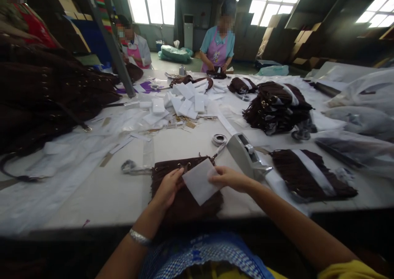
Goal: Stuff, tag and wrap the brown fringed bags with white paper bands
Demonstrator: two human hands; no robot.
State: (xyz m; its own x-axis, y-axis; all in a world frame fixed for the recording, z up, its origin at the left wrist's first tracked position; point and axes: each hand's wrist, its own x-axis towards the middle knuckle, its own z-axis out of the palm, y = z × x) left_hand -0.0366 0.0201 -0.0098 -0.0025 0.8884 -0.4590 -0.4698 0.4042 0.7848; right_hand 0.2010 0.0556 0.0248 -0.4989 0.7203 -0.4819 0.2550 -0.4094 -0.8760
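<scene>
Paper (200,184) clamped in right hand (230,178) grip over bag (181,207); left hand (168,187) grip, can't tell from here. Pinch edges lightly imo.

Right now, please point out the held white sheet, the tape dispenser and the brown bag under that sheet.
Held white sheet (199,184): head view, its middle.
Tape dispenser (243,156): head view, its gray side.
Brown bag (184,205): head view, its lower part.
</scene>
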